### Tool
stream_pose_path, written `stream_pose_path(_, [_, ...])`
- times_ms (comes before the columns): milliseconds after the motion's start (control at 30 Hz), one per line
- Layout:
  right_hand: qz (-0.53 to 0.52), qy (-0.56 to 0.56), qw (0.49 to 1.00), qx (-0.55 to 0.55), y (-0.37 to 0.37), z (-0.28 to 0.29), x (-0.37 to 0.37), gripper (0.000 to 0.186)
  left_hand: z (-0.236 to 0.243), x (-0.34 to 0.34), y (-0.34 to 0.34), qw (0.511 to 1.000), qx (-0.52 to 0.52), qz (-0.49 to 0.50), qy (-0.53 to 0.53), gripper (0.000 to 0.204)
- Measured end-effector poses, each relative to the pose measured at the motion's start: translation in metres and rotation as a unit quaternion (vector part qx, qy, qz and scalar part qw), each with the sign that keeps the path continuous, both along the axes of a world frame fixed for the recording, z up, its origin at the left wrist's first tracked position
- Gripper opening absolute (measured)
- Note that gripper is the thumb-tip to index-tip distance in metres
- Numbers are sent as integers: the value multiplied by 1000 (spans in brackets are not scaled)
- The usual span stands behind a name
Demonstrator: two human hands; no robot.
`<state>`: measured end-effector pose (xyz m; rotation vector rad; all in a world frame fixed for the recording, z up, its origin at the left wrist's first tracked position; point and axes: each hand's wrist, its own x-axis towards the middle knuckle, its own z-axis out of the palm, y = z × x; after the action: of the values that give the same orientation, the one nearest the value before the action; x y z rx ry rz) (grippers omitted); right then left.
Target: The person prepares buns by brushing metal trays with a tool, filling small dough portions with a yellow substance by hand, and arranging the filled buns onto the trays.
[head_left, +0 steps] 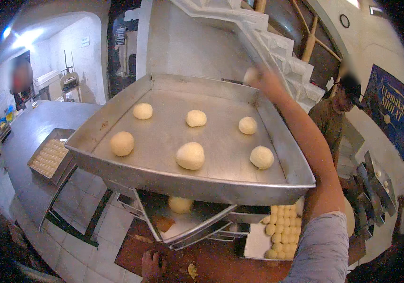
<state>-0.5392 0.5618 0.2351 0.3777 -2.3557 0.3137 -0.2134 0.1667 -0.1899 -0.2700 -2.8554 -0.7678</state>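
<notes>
A large steel tray [221, 184] sits atop a stack of trays, carrying several pale dough balls [190, 155] spaced apart. My right hand [263, 80] is raised at its back right corner, smeared by motion, with a blurred pale shape at the fingers; its grip is unclear. My left hand [152, 264] is low at the front on the brown table [131, 250], fingers bent and slightly apart, nothing visible in them. A lower tray [197, 226] holds another dough ball [180, 203]. At right, a white-lined tray [256, 238] holds packed dough balls [282, 226].
A metal table [84, 113] at left bears a tray of small dough pieces [51, 153]. A person in a dark cap [334, 113] stands at right beside angled trays [376, 179]; another person [20, 80] is at far left. A white staircase [296, 75] rises behind.
</notes>
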Motion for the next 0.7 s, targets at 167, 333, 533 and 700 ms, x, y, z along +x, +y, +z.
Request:
stream_pose_path(167, [34, -228, 971, 70, -15, 3, 16, 48, 7, 0, 7, 998, 51, -14, 43, 32])
stream_pose_path(333, [95, -324, 919, 201, -15, -8, -2, 55, -52, 6, -19, 997, -25, -23, 68, 54])
stream_pose_path(533, [167, 25, 952, -256, 21, -5, 45, 44, -5, -8, 8, 999, -11, -26, 15, 39])
stream_pose_path(700, [-93, 311, 902, -284, 82, -77, 135, 30, -6, -2, 2, 999, -33, -4, 17, 41])
